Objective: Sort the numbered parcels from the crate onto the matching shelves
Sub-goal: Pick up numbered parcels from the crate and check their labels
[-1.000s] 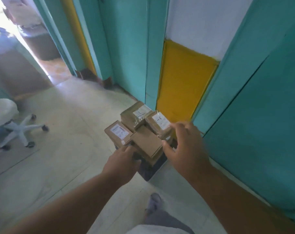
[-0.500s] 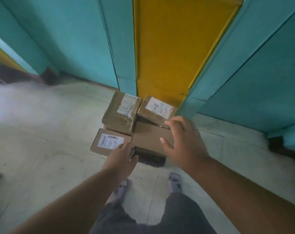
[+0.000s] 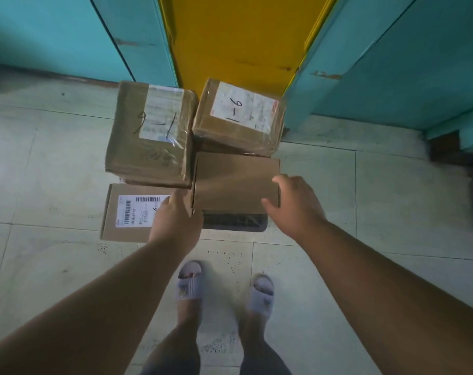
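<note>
Four brown cardboard parcels sit piled on a dark crate [image 3: 235,223] on the floor. The far left parcel [image 3: 151,133] is marked "9-1", and the far right parcel [image 3: 239,115] has a white label reading "-6". A near left parcel [image 3: 127,212] carries a barcode label. The near right parcel [image 3: 235,182] is plain on top. My left hand [image 3: 175,220] reaches to the plain parcel's left near corner, over the barcode parcel's right end. My right hand [image 3: 294,204] is spread at the plain parcel's right edge, thumb and fingertips touching it.
Teal panels [image 3: 378,63] and a yellow panel [image 3: 238,36] stand right behind the pile. Pale floor tiles [image 3: 45,158] spread to the left and right. My feet in grey slippers [image 3: 189,282] stand just in front of the crate. A dark object [image 3: 446,147] sits at the right wall base.
My view has tilted down and closed in on the pile. Both hands have stayed beside the plain parcel and spread a little wider. No parcel has moved.
</note>
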The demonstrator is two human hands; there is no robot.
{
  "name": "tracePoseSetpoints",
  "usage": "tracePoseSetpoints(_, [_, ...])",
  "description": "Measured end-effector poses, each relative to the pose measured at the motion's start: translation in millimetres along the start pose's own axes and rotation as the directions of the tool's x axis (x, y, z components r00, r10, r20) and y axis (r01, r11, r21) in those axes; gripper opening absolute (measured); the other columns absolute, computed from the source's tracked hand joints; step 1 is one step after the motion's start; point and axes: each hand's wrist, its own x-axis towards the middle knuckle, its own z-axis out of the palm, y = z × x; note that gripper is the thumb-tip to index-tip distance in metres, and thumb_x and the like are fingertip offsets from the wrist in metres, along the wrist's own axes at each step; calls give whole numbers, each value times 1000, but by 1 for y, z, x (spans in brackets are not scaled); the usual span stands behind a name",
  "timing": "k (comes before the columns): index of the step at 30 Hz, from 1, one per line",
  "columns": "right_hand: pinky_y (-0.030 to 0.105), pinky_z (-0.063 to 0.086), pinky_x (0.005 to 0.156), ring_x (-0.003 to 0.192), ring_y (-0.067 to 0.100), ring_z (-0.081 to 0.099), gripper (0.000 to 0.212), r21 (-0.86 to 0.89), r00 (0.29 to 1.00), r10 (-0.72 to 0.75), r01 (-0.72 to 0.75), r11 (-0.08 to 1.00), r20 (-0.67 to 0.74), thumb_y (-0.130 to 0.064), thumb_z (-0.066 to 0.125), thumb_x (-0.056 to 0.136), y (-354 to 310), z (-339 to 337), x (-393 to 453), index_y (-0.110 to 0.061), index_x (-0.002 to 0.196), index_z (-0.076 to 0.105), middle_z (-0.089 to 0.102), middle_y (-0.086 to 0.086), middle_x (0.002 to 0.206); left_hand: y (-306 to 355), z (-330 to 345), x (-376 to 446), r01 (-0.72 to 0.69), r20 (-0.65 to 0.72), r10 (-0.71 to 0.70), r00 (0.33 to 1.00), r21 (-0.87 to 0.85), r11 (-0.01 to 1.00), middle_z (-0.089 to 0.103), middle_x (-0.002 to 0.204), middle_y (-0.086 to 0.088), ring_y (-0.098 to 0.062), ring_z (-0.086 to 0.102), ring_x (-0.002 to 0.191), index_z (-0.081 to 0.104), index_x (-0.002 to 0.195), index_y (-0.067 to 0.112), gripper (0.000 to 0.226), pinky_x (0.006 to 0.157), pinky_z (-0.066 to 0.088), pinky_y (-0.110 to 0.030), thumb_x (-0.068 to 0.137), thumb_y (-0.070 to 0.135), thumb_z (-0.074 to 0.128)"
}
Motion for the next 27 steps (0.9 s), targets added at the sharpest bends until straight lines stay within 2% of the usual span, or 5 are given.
tracePoseSetpoints(10, [31, 41, 79, 99, 15, 52, 44, 303, 981, 187, -193, 933, 52, -53, 49, 98, -1, -2, -16, -22, 131, 51, 51, 1, 136, 8, -2, -29, -108, 29, 111, 993, -82, 991, 57, 114, 3, -16, 63, 87, 55, 121, 31, 39, 66, 56, -27, 85, 32, 68])
tracePoseSetpoints(13, [30, 39, 79, 100, 12, 50, 43, 364, 985, 172, -163, 917, 8, -52, 47, 99, -2, -38, -57, -22, 130, 51, 51, 0, 135, 18, -14, -72, -152, 7, 153, 988, -31, 988, 45, 124, -1, -17, 55, 97, 55, 128, 25, 51, 85, 52, -25, 82, 19, 76])
tracePoseSetpoints(18, [32, 44, 92, 119, 15, 50, 53, 415, 996, 7, 32, 909, -94, -49, 52, 97, -8, -125, -139, -23, 143, 42, 50, 1, 138, 50, -60, -154, -230, -131, 214, 968, -122, 966, 57, 110, 3, -7, 55, 87, 61, 112, 24, 32, 65, 41, -16, 84, 25, 75])
tracePoseSetpoints(23, [41, 48, 96, 116, 18, 52, 52, 329, 972, -156, 208, 921, -177, -46, 61, 94, -11, -199, -189, -36, 142, 43, 52, -1, 129, 80, -112, -225, -258, -186, 210, 960, -285, 923, 63, 95, 11, -6, 60, 84, 55, 102, 32, 25, 62, 50, -24, 88, 19, 71])
tracePoseSetpoints(27, [35, 52, 86, 106, 14, 61, 40, 440, 969, -176, 236, 866, -173, -39, 60, 97, -28, -233, -208, -30, 136, 55, 63, -3, 120, 90, -142, -261, -98, -51, 89, 995, -734, 671, 74, 98, -3, -24, 69, 98, 61, 113, 24, 25, 90, 55, -49, 91, 12, 65])
